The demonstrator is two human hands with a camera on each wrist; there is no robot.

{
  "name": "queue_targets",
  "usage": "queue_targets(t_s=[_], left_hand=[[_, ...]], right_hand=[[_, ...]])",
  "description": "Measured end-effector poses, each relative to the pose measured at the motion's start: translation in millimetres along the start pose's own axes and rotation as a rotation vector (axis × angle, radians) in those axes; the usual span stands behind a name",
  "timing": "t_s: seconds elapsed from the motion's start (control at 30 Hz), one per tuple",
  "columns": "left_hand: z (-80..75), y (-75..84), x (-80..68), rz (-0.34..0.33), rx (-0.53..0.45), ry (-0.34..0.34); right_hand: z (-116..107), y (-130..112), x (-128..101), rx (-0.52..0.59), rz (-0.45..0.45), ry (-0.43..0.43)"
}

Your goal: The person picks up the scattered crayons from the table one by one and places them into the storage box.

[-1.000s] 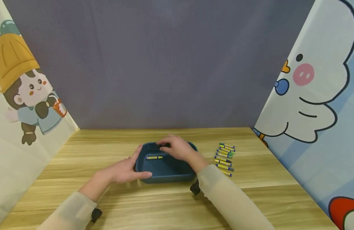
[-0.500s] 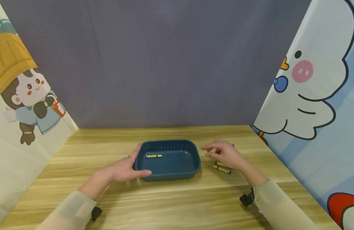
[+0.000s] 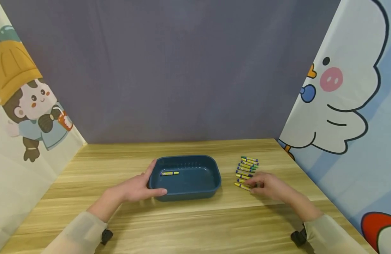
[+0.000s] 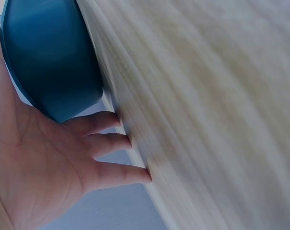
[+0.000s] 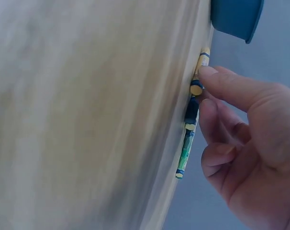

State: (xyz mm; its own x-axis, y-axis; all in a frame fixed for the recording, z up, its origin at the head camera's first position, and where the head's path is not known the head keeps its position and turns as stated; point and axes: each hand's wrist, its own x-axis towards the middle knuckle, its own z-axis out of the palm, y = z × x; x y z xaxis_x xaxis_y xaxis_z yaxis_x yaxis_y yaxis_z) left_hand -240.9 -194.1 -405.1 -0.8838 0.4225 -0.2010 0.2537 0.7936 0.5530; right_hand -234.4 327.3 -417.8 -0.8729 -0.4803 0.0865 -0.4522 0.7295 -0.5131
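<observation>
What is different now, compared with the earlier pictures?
The right hand moved from above the tray, rightward and down in the head view, and now touches the nearest outside crayon; a firm grip is unclear. Unchanged: the left hand at the tray's left end, the lone crayon inside.

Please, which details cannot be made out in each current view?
Head: label on the crayon inside the blue tray, too small to read.
Head: right tip of the nearest loose crayon, covered by the right grip.
Left wrist: rest of the blue tray, cut off by top edge.
Right wrist: grain of the table, blurred.
</observation>
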Motion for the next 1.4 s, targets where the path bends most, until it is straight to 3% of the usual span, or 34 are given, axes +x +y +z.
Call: queue_targets(t_s=[0.27,0.53,0.77,1.4], left_hand=[[0.9,0.1,-0.4,-0.010,0.007,0.018],[1.2,-1.4,-0.3,-0.008,0.011,0.030],[1.7,-1.4,0.0,-0.012,0.004,0.017],[1.5,-0.3,0.7,-0.016,0.008,0.007]], right_hand=[[1.9,0.5,-1.2,-0.014,0.044,-0.042],[3.0,2.0,2.8,-0.037,0.011,-0.040],[2.6,-2.0,3.0,-0.132,-0.027,0.003],[-14.0,-51.6,36.3,-0.207,-0.066,0.140]])
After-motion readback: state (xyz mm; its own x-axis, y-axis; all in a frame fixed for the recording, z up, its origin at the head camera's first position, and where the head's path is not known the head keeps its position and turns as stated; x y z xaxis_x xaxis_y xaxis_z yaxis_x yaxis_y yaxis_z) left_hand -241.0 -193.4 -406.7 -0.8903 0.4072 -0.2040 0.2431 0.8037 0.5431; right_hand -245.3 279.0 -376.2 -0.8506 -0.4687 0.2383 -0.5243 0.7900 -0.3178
